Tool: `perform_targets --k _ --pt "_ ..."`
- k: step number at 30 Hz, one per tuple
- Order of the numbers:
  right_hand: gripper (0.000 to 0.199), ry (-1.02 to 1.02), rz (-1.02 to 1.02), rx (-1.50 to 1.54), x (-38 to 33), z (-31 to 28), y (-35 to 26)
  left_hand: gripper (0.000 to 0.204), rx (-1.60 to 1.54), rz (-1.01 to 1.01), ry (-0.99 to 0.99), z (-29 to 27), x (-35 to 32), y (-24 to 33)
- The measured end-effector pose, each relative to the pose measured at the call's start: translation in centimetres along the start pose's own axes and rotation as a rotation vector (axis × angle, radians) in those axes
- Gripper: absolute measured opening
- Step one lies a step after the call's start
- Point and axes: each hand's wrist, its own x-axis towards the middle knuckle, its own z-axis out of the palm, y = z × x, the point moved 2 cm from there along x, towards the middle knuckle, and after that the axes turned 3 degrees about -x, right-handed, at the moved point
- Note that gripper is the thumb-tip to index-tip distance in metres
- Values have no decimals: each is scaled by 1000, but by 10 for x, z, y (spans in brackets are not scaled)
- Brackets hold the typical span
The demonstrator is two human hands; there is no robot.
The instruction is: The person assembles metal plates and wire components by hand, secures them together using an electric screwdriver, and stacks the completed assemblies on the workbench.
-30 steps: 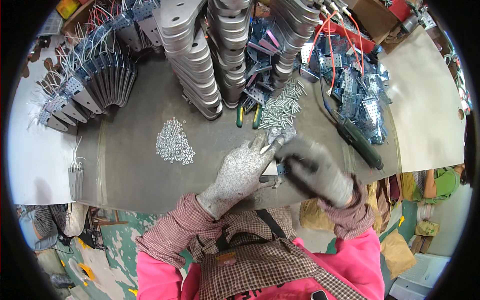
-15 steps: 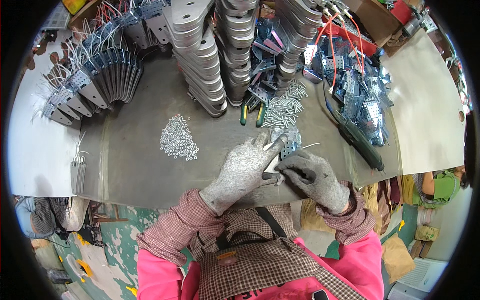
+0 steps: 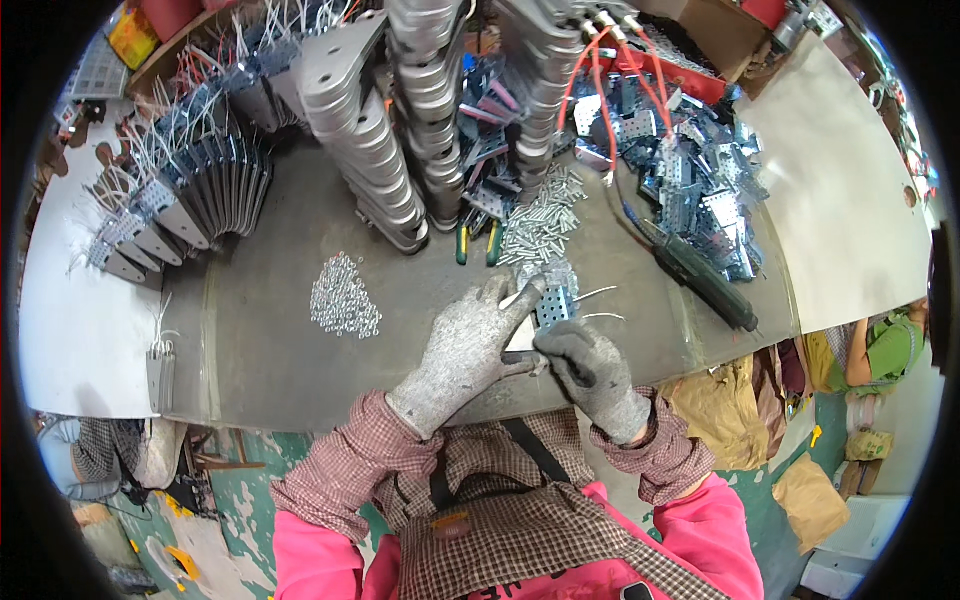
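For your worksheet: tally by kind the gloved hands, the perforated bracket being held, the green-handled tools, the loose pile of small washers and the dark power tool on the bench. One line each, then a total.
Gloved hands: 2 (left hand, right hand)
Perforated bracket: 1
Green-handled tools: 2
Washer pile: 1
Power tool: 1
Total: 7

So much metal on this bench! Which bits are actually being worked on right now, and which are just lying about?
In hand:
- left hand and right hand, both gloved, meeting on a small perforated bracket with white wires

Lying about:
- pile of small washers
- heap of screws
- stacked plates
- loose brackets
- power screwdriver
- pliers
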Motion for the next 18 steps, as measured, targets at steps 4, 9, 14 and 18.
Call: perform_targets --k 4,9,14,18 --pt "43 25 -58 -4 -19 -1 -2 91 -223 -235 35 -3 -18 13" --pt "44 178 318 151 -68 -11 10 57 -1298 -203 -240 17 4 69" --pt "47 380 475 69 -52 -29 27 30 364 171 605 32 206 20" --pt "46 399 202 126 -30 -11 9 45 1246 -132 631 58 305 -112"
